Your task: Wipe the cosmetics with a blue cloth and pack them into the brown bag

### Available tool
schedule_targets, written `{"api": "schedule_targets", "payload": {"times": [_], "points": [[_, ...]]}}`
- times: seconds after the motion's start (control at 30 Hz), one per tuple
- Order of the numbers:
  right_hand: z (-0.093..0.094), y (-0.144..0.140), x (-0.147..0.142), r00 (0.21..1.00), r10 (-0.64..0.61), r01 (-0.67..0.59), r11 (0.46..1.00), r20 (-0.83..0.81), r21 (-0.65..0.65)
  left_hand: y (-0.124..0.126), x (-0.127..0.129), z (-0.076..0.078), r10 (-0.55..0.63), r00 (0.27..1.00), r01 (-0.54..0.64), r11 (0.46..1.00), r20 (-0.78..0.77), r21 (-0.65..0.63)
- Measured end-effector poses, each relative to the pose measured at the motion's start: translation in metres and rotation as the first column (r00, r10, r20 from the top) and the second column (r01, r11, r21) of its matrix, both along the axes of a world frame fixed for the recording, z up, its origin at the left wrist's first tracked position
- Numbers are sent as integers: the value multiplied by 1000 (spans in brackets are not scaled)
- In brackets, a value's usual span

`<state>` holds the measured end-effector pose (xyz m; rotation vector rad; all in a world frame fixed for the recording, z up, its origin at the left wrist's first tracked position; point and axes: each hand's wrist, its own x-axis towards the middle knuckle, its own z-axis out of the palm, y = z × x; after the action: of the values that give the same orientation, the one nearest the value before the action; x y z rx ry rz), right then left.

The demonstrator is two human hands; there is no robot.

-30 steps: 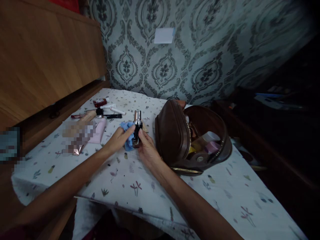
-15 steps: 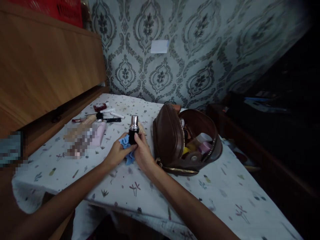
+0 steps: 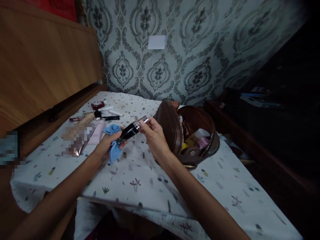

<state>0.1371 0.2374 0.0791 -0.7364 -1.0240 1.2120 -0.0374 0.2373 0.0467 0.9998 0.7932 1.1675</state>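
Note:
A black cosmetic bottle with a shiny silver cap is held slanted above the table, cap end up and to the right. My left hand is closed round its lower end, with a crumpled blue cloth in the same grip. The fingers of my right hand pinch the silver cap. Just right of that hand stands an open brown cosmetic bag, its zip undone. Inside the bag lie a yellow item, a purple item and a white one.
Left of my hands lie a pink tube, a black tube, white tubes and a dark red container. A wooden cabinet borders the patterned tablecloth on the left; a papered wall stands behind.
The bottle has gone from upright to slanted. My left hand has moved left with the cloth, and my right hand has shifted right and up, from the bottle's body to its cap.

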Motion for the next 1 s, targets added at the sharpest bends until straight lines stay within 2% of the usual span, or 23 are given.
{"api": "schedule_targets", "payload": {"times": [0.17,0.3,0.47,0.53,0.6,0.67,0.73,0.8,0.9,1.0], "points": [[-2,-26,-1,958,-122,95,989,260,113,11,1,-1,300,954,-300,953,-10,-46],[-10,-42,-2,883,-188,126,978,430,169,14,1,-2,379,925,-379,924,-20,-55],[-19,-50,4,858,-211,159,976,469,148,6,7,3,455,890,-455,890,-42,-11],[-22,-52,8,847,-213,167,977,487,136,3,9,3,485,872,-481,874,-63,65],[-25,-54,10,839,-208,171,978,503,121,1,9,3,523,846,-496,843,-101,207],[-28,-56,11,844,-187,168,982,503,85,-1,8,4,564,811,-482,795,-155,368],[-30,-57,12,853,-142,148,989,502,28,-4,6,4,585,787,-447,760,-196,471],[-31,-59,11,862,-95,123,992,497,-24,-7,6,5,576,795,-431,758,-191,490],[-30,-63,8,895,-53,106,990,443,-95,-10,9,6,548,825,-440,778,-141,448],[-31,-68,4,932,7,62,982,363,-176,-12,18,9,494,869,-461,828,-25,318]]}}
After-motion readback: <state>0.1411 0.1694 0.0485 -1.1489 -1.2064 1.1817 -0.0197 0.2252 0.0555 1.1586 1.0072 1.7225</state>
